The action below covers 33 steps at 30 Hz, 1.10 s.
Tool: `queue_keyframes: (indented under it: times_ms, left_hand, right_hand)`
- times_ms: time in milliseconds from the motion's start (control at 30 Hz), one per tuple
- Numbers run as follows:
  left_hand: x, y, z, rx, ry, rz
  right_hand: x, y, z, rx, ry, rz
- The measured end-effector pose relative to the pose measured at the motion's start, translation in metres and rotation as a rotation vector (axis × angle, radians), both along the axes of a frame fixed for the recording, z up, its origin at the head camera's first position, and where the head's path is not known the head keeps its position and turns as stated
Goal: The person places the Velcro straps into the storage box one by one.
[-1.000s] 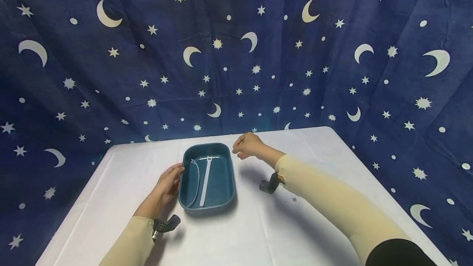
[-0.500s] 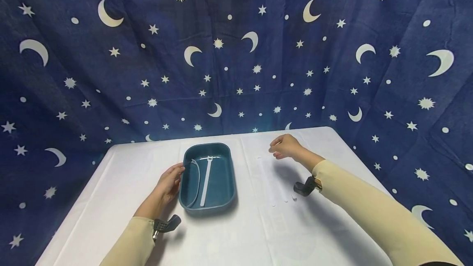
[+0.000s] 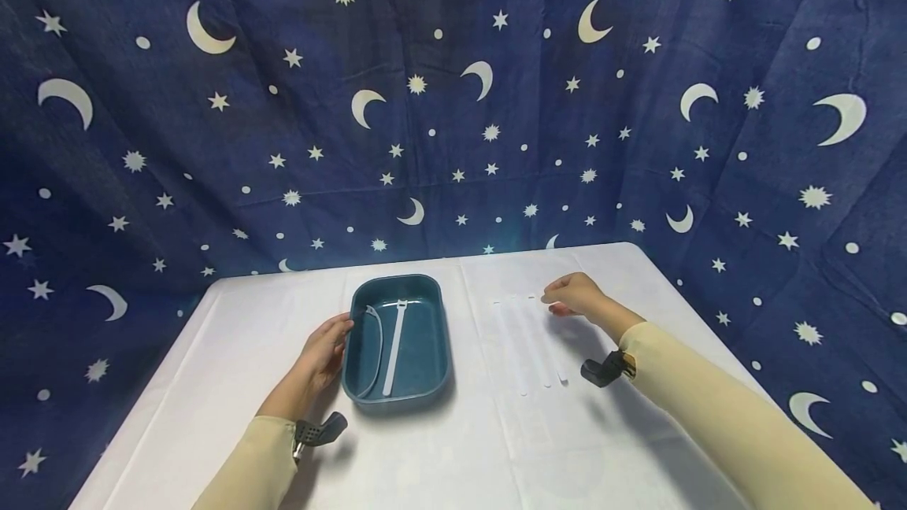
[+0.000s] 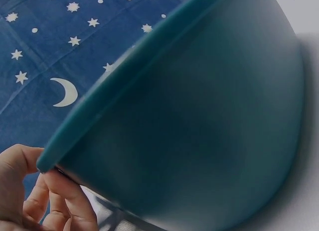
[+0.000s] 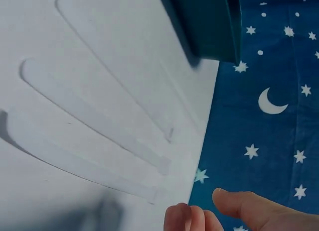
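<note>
A deep teal plastic tray (image 3: 445, 337) stands on the table, left of the middle. My left hand (image 3: 327, 349) holds its left wall; in the left wrist view the thumb lies over the rim and the curled fingers (image 4: 67, 193) are beneath it. Inside are two white hook-and-loop cable straps: a straight one (image 3: 394, 349) with a slotted head, and one bowed along the left wall (image 3: 379, 345). Three more white straps (image 5: 94, 114) lie side by side on the table. My right hand (image 3: 575, 293) hovers at the far end of the rightmost, thumb and fingers apart, holding nothing.
A white cloth (image 3: 425, 463) covers the table, making the white straps faint against it. Behind the table's far edge hangs a dark blue curtain (image 3: 453, 140) with moons and stars. Each wrist carries a black camera mount (image 3: 602, 368).
My right hand has moved from beside the tray rightward to the far ends of the straps on the table, uncovering them. My left hand and the tray stay put.
</note>
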<state>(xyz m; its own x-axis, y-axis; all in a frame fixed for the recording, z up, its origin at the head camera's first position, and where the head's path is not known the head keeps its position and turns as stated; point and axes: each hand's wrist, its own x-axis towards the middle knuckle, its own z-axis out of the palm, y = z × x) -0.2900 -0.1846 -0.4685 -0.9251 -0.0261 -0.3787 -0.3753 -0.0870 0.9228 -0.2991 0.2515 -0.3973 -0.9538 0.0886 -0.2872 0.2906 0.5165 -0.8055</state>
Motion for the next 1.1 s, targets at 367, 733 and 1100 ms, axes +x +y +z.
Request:
queue_keyframes:
  times_ms: [367,733,1100]
  left_hand:
    - [0.002,-0.001,0.001,0.006,-0.007,-0.003]
    - [0.000,0.002,0.000,0.022,0.009,-0.008]
    - [0.002,-0.001,0.002,0.014,0.007,-0.009]
  right_hand:
    - [0.004,0.003,-0.031,0.114,0.030,-0.032]
    - [0.007,0.001,-0.050,0.164,0.028,-0.070]
    - [0.010,-0.007,-0.060,0.287,0.113,-0.089]
